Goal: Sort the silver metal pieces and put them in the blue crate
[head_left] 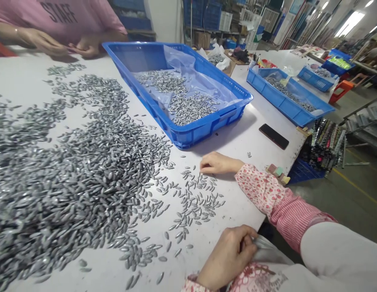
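shirt (62, 29) reads "staff"; left hand (229, 252) curled, right hand (217, 163) bent at pieces (192, 206), grasps unclear.

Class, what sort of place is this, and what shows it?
Probably a factory workshop: a broad pile of small silvery pieces lies on the worktable, a large blue tray holds more, and a co-worker's pink shirt reads STAFF.

Pile of grey pieces (93, 178) cut off at left edge. Too small to tell if right hand (217, 163) grips any. Co-worker (85, 16) cropped up top.
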### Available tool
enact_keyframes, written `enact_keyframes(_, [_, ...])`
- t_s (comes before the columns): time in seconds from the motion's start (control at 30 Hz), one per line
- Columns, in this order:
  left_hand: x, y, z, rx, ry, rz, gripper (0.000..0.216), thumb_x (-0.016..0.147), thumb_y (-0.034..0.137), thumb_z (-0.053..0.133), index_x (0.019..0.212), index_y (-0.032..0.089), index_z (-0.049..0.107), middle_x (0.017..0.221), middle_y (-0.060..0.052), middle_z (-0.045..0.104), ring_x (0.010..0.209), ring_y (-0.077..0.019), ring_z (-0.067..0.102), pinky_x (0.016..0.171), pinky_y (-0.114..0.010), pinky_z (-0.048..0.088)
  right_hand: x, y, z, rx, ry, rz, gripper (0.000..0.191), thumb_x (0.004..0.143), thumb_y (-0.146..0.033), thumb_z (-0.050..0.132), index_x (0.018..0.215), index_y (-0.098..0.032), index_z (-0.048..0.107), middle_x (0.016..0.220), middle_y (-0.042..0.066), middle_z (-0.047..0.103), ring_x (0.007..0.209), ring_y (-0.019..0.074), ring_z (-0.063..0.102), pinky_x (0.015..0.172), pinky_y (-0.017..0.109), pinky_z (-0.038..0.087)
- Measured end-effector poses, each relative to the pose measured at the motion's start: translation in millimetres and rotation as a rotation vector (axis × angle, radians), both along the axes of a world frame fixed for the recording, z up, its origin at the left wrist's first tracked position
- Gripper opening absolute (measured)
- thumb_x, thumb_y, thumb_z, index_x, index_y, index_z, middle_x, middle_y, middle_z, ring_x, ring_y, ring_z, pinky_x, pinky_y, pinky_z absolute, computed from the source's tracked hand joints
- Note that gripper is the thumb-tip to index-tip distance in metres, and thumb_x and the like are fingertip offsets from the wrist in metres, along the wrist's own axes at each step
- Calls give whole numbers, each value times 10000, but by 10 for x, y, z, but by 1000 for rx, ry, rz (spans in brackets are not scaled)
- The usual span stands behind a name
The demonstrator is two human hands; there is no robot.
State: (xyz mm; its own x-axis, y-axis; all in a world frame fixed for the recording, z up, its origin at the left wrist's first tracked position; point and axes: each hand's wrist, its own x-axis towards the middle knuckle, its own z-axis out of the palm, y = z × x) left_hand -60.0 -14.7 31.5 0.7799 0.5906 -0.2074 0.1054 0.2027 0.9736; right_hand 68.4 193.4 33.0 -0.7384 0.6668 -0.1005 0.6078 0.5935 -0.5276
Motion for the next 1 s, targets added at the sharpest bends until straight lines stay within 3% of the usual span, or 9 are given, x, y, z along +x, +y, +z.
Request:
enact_keyframes(0.07, [-3,-3,8,2,-2,0,227,793,107,558,973,165,683,679,39,583,611,-113,505,625,-197,379,-28,-29,19,-52,0,6,155,908,-206,598,806,-141,695,788,26,661,723,128,562,713,257,389])
enact_keyframes(0.2, [-1,-1,22,6,1,-5,221,791,103,556,965,162,679,690,31,595,618,-119,514,630,-199,382,-207,-79,-25,73,69,-58,84,884,-174,632,938,-135,684,937,56,666,863,149,566,804,266,397])
enact_keyframes(0.3, [-1,3,23,15,2,-12,233,786,100,558,973,163,681,681,32,592,608,-120,507,621,-202,376,-344,-138,-54,148,57,22,123,887,-232,653,978,-153,677,981,67,635,935,177,537,850,291,389])
enact_keyframes(0.43, [-3,9,25,23,0,-7,257,789,104,554,998,160,692,674,32,588,601,-119,512,617,-205,377,-292,-190,-12,56,-8,115,88,859,-258,686,838,-175,671,849,20,613,834,162,533,754,271,375])
enact_keyframes(0.57, [-3,10,30,20,5,-7,249,783,99,548,980,156,690,687,24,601,609,-121,521,620,-204,386,-185,-142,-26,-1,106,-32,61,857,-203,674,877,-151,649,876,22,629,809,142,555,757,258,396])
enact_keyframes(0.7, [-1,4,17,29,2,-8,245,791,102,552,985,159,690,705,20,609,622,-123,523,628,-205,387,-326,-80,-129,86,172,-113,116,842,-171,685,946,-147,639,970,54,632,942,177,556,863,298,415])
enact_keyframes(0.77, [-2,5,10,26,-3,-7,248,795,104,556,996,157,690,710,20,611,623,-122,526,624,-203,386,-435,-61,-167,150,146,-71,171,835,-209,708,984,-155,642,1013,67,620,1001,200,531,890,318,408])
enact_keyframes(0.87, [-3,10,6,27,2,-4,255,793,103,560,1007,152,690,706,19,612,621,-123,528,621,-202,387,-525,-39,-170,195,60,23,90,873,-239,672,918,-163,656,962,59,610,950,196,519,841,304,399])
enact_keyframes(1.0, [-6,11,6,24,3,-7,263,794,104,557,1015,153,691,712,17,620,627,-125,536,635,-203,397,-492,-7,-108,127,-19,136,100,922,-218,598,859,-166,655,877,37,625,861,168,529,771,276,372])
